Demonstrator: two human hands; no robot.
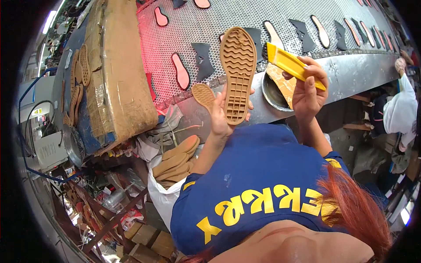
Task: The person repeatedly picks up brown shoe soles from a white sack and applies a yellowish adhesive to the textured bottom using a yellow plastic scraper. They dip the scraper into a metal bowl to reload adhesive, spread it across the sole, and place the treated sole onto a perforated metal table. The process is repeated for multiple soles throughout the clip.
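My left hand [222, 111] is closed around a tan shoe sole [238, 74], held upright with its wavy, ridged tread facing up. A second tan sole [203, 95] juts out on the other side of the same hand, mostly hidden by it. My right hand [310, 85] grips a flat yellow brush [291, 65] by its handle; its dark tip points left, apart from the sole. Just left of this hand, a round metal bowl [268, 97] sits at the bench edge with a tan-orange flat piece [280, 83] across it.
A mesh conveyor [245, 13] beyond my hands carries pink insoles [180, 70] and black cut pieces [202, 60]. Tan soles [85, 65] lie left beside a cardboard-covered surface [125, 65]. A white sack [162, 199] holds more soles [177, 158]. Another person's sleeve [401, 109] shows at right.
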